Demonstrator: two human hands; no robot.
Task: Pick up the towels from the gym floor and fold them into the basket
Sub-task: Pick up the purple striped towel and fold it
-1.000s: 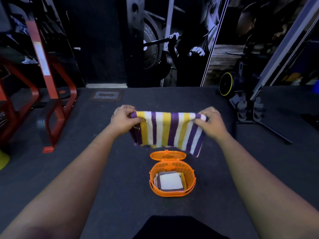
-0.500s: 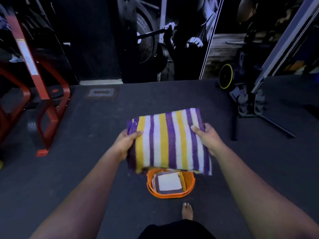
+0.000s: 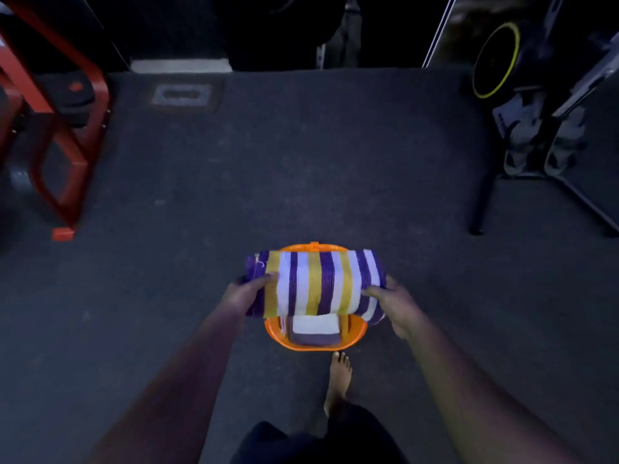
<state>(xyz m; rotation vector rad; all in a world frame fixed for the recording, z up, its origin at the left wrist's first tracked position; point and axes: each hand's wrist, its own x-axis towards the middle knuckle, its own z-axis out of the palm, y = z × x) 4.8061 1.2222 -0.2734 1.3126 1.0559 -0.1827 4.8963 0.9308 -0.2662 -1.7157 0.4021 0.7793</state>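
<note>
A dark gym floor (image 3: 301, 162) fills the view, with a red steel frame (image 3: 67, 135) at its left edge and a black machine with a yellow-rimmed wheel (image 3: 495, 58) at the far right. A folded purple, yellow and white striped towel (image 3: 315, 283) is held level just over the orange basket (image 3: 315, 344), covering most of its opening. The left hand (image 3: 246, 291) pinches the towel's left end in a closed grip; the right hand (image 3: 393, 301) grips its right end likewise. Inside the basket lie folded towels (image 3: 315, 328), a white one uppermost. A bare foot (image 3: 340, 373) stands just beside the basket's near rim.
</note>
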